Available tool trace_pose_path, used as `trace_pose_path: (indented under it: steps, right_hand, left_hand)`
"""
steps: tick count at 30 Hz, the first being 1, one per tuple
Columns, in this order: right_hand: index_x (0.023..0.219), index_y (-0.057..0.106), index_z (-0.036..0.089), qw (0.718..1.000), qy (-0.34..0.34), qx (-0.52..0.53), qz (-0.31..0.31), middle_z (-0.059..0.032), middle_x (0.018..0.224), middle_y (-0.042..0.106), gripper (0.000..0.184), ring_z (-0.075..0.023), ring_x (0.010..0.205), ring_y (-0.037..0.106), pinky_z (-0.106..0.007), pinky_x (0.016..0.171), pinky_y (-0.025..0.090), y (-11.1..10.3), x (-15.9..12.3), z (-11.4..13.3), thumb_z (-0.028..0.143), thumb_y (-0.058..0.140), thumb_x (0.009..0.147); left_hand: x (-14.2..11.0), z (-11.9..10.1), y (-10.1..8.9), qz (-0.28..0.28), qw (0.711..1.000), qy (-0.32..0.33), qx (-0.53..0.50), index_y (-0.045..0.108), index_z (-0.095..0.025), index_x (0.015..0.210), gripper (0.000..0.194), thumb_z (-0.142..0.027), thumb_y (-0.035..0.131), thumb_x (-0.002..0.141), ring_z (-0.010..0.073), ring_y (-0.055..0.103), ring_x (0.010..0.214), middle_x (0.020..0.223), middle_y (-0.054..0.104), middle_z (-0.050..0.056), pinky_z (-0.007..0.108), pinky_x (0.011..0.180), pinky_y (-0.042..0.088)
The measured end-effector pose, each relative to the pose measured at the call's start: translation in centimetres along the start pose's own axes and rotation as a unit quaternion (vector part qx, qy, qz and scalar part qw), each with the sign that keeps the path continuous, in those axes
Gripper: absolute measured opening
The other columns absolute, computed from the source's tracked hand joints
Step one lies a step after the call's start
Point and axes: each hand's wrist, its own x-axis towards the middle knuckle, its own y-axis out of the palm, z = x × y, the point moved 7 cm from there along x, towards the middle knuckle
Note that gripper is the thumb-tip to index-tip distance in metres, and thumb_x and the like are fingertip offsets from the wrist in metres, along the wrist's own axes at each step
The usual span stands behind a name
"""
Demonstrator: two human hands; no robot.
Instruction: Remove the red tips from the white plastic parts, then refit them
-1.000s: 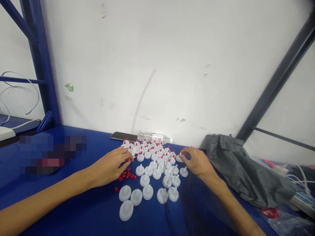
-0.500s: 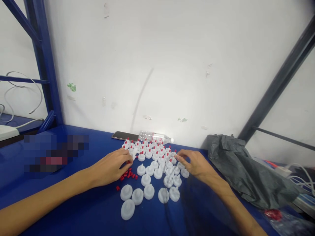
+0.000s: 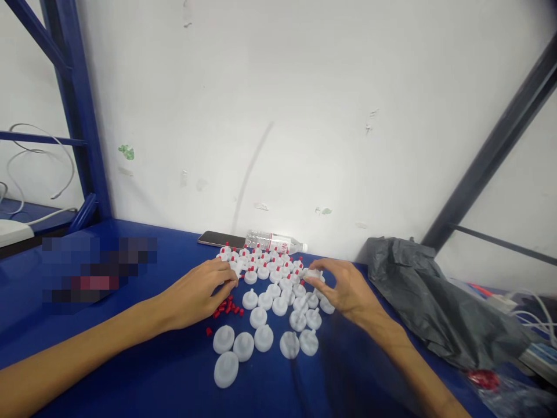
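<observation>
Right-hand fingers have spread wider since half a second ago: then their tips met beside a red nozzle, and now thumb and forefinger stand either side of a white disc, seemingly pinching its rim. That suggests the right hand has gone from the small end to the broad base, at the pile's right edge. Whether the disc is lifted cannot be told.

Everything rests on the blue desk, where a dark plastic bag slumps at the right. The left hand, barely moved, curls over the pile's left edge; what its fingertips hold, if anything, is hidden. Behind the pile lie a clear bottle and a phone. Red-tipped discs crowd the far side, bare discs the near. Loose red caps lie just beside the left hand.
</observation>
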Motion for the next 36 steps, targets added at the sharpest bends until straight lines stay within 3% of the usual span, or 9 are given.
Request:
trace_pose_path:
  steps: [3,6,10,16,22,26,31,34,36]
  right_hand:
    - [0.121,0.062,0.024,0.998,-0.018,0.067,-0.014,-0.0058,0.116,0.073,0.022,-0.0232,0.102,0.072,-0.039,0.089,0.059,-0.4,-0.1,2.8,0.036,0.054,0.104]
    - [0.132,0.054,0.025,0.990,-0.081,0.117,-0.015,-0.0067,0.120,0.071,0.026,-0.0218,0.110,0.070,-0.039,0.096,0.058,-0.1,-0.6,6.9,0.028,0.047,0.107]
    - [0.136,0.049,0.029,0.973,-0.152,0.174,-0.002,-0.0054,0.120,0.071,0.033,-0.0227,0.110,0.070,-0.040,0.098,0.059,1.1,-1.4,10.8,0.025,0.053,0.104]
    - [0.139,0.048,0.031,0.959,-0.160,0.232,0.003,-0.0033,0.121,0.072,0.043,-0.0210,0.109,0.072,-0.035,0.097,0.061,1.8,-2.1,11.2,0.028,0.063,0.099]
    - [0.140,0.049,0.027,0.960,-0.168,0.222,-0.009,-0.0046,0.122,0.073,0.043,-0.0190,0.109,0.072,-0.032,0.098,0.061,1.3,-2.2,11.2,0.028,0.065,0.099]
    - [0.143,0.047,0.027,0.960,-0.201,0.193,-0.027,-0.0050,0.121,0.074,0.046,-0.0194,0.111,0.072,-0.032,0.098,0.061,0.7,-2.0,11.5,0.026,0.064,0.100]
    - [0.144,0.048,0.026,0.954,-0.247,0.158,-0.055,-0.0041,0.127,0.073,0.046,-0.0171,0.116,0.070,-0.029,0.103,0.059,0.1,-1.2,12.2,0.018,0.062,0.101]
    - [0.144,0.049,0.022,0.946,-0.289,0.127,-0.070,-0.0058,0.129,0.073,0.047,-0.0181,0.121,0.068,-0.032,0.105,0.058,0.1,-1.2,12.8,0.012,0.061,0.100]
    - [0.142,0.052,0.021,0.943,-0.309,0.092,-0.087,-0.0056,0.130,0.072,0.044,-0.0187,0.124,0.066,-0.033,0.106,0.058,-0.3,-1.4,12.4,0.012,0.059,0.100]
  left_hand:
    - [0.0,-1.3,-1.0,-0.031,0.999,0.014,-0.001,0.069,-0.021,0.103,0.027,-0.024,0.043,0.105,0.0213,0.060,0.093,0.098,0.071,0.005,0.037,0.089,0.043]
    - [-0.1,-3.3,-1.8,-0.066,0.996,0.053,-0.004,0.066,-0.022,0.112,0.020,-0.025,0.048,0.104,0.0211,0.059,0.096,0.102,0.069,0.004,0.038,0.091,0.042]
    - [-0.3,-6.0,-1.7,-0.091,0.990,0.106,0.027,0.061,-0.022,0.116,0.017,-0.030,0.055,0.102,0.0213,0.056,0.091,0.102,0.066,0.005,0.036,0.083,0.042]
    - [-0.7,-8.3,-0.9,-0.113,0.966,0.184,0.144,0.059,-0.020,0.096,0.016,-0.025,0.047,0.106,0.0197,0.051,0.078,0.090,0.062,0.004,0.036,0.073,0.038]
    - [-0.6,-8.3,-0.6,-0.085,0.969,0.166,0.160,0.058,-0.020,0.090,0.018,-0.023,0.046,0.103,0.0215,0.048,0.076,0.084,0.059,0.005,0.037,0.069,0.038]
    - [-0.5,-7.9,-0.8,-0.071,0.986,0.145,0.045,0.054,-0.021,0.082,0.025,-0.016,0.038,0.101,0.0203,0.047,0.071,0.074,0.058,0.003,0.038,0.068,0.038]
    - [0.2,-6.6,-1.2,-0.050,0.993,0.024,-0.108,0.051,-0.021,0.075,0.042,-0.033,0.028,0.109,0.0169,0.050,0.069,0.071,0.055,0.000,0.034,0.069,0.041]
    - [0.7,-5.6,0.2,0.013,0.965,-0.055,-0.255,0.046,-0.021,0.071,0.046,-0.046,0.035,0.107,0.0144,0.046,0.065,0.068,0.049,-0.002,0.030,0.062,0.038]
    - [0.7,-4.3,1.5,0.051,0.918,-0.104,-0.380,0.038,-0.022,0.067,0.049,-0.054,0.039,0.103,0.0121,0.033,0.055,0.060,0.037,-0.005,0.029,0.051,0.029]
